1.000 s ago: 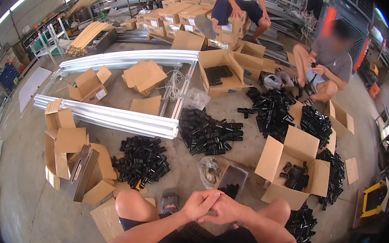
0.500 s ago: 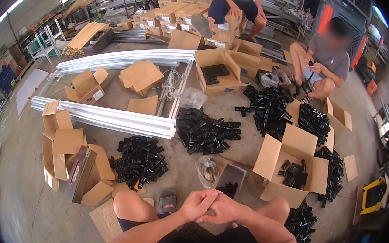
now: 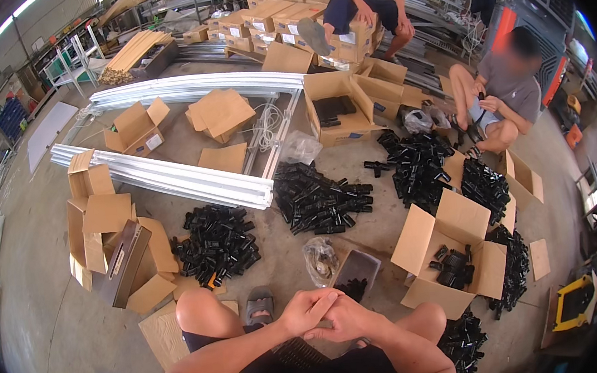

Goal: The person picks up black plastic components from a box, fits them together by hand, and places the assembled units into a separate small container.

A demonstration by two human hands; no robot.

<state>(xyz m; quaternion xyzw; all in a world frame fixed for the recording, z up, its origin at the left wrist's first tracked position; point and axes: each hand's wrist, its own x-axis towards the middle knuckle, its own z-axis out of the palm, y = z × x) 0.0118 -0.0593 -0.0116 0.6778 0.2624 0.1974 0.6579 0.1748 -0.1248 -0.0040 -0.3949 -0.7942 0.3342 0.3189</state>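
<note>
My left hand (image 3: pixel 306 313) and my right hand (image 3: pixel 345 320) are clasped together over my lap, fingers closed around each other. No object shows between them, though the palms are hidden. Just beyond my hands is a grey bin (image 3: pixel 365 270) with small black parts in its bottom. Beside it lies a clear plastic bag (image 3: pixel 321 262) with something brownish inside. To the right, an open cardboard box (image 3: pixel 422 275) holds several black plastic fittings (image 3: pixel 453 268). Heaps of similar fittings lie on the floor: one at the left (image 3: pixel 216 245), another in the middle (image 3: pixel 321 199).
White metal profiles (image 3: pixel 168 174) stretch across the floor ahead. Open cartons (image 3: pixel 100 220) stand at left. A co-worker (image 3: pixel 508 83) sits at right, handling a dark piece; another person (image 3: pixel 370 0) sits by stacked boxes (image 3: pixel 275 16). More fittings (image 3: pixel 463 340) lie by my right knee.
</note>
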